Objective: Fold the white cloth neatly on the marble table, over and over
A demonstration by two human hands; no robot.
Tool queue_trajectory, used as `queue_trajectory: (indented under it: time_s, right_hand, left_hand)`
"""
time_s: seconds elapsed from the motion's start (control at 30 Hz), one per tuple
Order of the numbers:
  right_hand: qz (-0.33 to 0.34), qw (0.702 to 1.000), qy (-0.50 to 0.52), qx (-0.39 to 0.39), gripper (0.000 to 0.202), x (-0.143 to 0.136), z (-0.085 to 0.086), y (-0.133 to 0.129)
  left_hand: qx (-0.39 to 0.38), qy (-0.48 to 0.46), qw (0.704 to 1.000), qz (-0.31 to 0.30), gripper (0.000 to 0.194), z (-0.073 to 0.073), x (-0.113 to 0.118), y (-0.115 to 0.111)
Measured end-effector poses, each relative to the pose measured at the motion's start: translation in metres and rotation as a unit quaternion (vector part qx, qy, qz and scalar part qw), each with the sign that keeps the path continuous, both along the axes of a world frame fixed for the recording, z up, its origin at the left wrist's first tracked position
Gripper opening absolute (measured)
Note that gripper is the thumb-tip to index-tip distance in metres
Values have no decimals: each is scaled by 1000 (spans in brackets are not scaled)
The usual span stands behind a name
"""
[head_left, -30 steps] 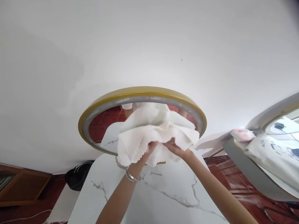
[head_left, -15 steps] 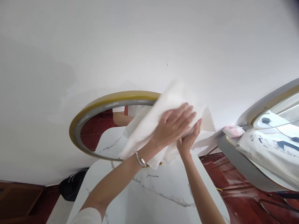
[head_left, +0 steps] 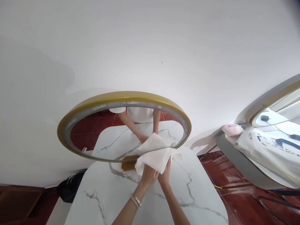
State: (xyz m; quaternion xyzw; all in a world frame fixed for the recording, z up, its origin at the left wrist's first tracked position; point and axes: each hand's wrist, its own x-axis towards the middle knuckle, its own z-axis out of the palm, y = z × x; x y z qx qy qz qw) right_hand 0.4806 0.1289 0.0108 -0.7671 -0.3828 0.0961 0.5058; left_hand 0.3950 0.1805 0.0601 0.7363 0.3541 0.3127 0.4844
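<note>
My left hand (head_left: 149,175), with bracelets at the wrist, is closed on a white cloth (head_left: 156,157) with a zigzag edge. Beside it, my right hand (head_left: 165,173) grips the same cloth from the right; its folds hide some of the fingers. The bunched cloth lies at the lower rim of a gold-framed oval mirror (head_left: 124,95), just right of the mirror's gold base (head_left: 128,164). Both arms and the cloth are reflected in the glass. Under the hands is a white marble-patterned table (head_left: 98,190).
Behind the mirror stands a white wall (head_left: 140,43). On the right, a second table (head_left: 243,162) carries a pink-and-white packet (head_left: 232,129), a printed white bag (head_left: 267,150) and another gold-framed mirror (head_left: 272,103). A black bag (head_left: 70,186) sits low at the left, above red floor tiles.
Both hands have come down with the cloth from the mirror's right side to its lower rim. The cloth, spread out before, is now bunched, and more of the mirror shows.
</note>
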Motion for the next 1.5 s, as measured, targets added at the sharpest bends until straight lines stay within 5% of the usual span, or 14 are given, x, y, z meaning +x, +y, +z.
queue_trajectory:
  time_s: [0.2, 0.3, 0.4, 0.53, 0.63, 0.77, 0.97, 1.2, 1.5]
  right_hand:
    - [102, 993, -32, -51, 47, -32, -40, -3]
    - [140, 990, 10, -17, 37, -33, -34, -8]
    - [106, 975, 187, 58, 39, -23, -17, -14]
    - [-69, 848, 515, 108, 47, 5, 7, -14]
    - [-137, 793, 588, 79, 35, 31, 17, -8]
    - [-111, 810, 575, 37, 35, 51, 17, -7]
    - [-13, 880, 475, -4, 32, 46, 8, -22]
    - [36, 977, 201, -52, 19, 63, -9, -11]
    - [142, 984, -96, -55, 29, 67, -24, -7]
  left_hand:
    - [-69, -58, 975, 204, 40, -34, -36, -23]
    - [-255, -172, 898, 314, 37, -31, -45, -18]
    - [-367, -256, 830, 333, 38, -17, -58, -6]
    - [-494, -271, 769, 302, 40, 6, -75, 3]
    - [-503, -229, 771, 317, 36, 16, -77, 1]
    - [-430, -232, 798, 352, 64, 15, -84, -8]
    - [-423, -190, 831, 308, 45, -1, -120, -10]
    - [-424, -186, 835, 299, 55, -5, -138, -3]
    - [-418, -191, 833, 308, 62, -7, -138, -3]
